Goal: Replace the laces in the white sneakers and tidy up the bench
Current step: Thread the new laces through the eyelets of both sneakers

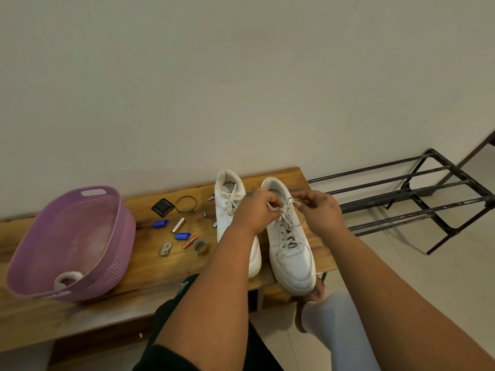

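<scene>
White sneaker [290, 245] on wooden bench [139, 263], toe overhanging the front edge. Left hand [257, 210] and right hand [318, 210] each pinching a lace [288, 210] end at the top eyelets. Risk: tugging unevenly, dragging shoe off; loose knot slipping.

A black metal rack [417, 194] with long horizontal bars stands on the pale tiled floor [401, 269] against the plain cream wall [214, 76]. Taking that rack as the mark, the floor spreads out below and in front of it, and the wall rises behind it and runs off to its left across the whole upper part of the view. Below the rack, nearer the camera, a bare foot [308, 309] and a leg in light grey fabric [345, 325] hang above the tiles.
</scene>
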